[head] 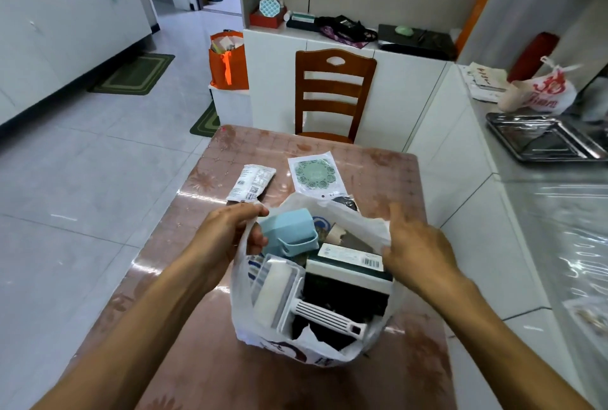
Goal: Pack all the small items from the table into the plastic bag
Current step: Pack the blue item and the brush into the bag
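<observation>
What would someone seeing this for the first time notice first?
Most likely the white plastic bag in the middle of the pink table, stuffed with a light blue container, a lint roller and a boxed item. The left hand pinches its left edge and the right hand holds its right edge. Beyond it lie a white packet and a green patterned card, still unpacked.

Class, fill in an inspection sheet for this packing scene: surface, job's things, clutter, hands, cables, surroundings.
Surface: table under a glossy pink floral cover.
Job's things: white plastic bag stands open, holding a light blue container, a lint roller and a barcoded box; white sachet and green doily packet lie on the table beyond the bag.
Clutter: nothing seen.
Hands: left hand grips the bag's left rim; right hand holds the right rim.
Cables: nothing seen.
Surroundings: wooden chair, orange bag, steel tray.
</observation>
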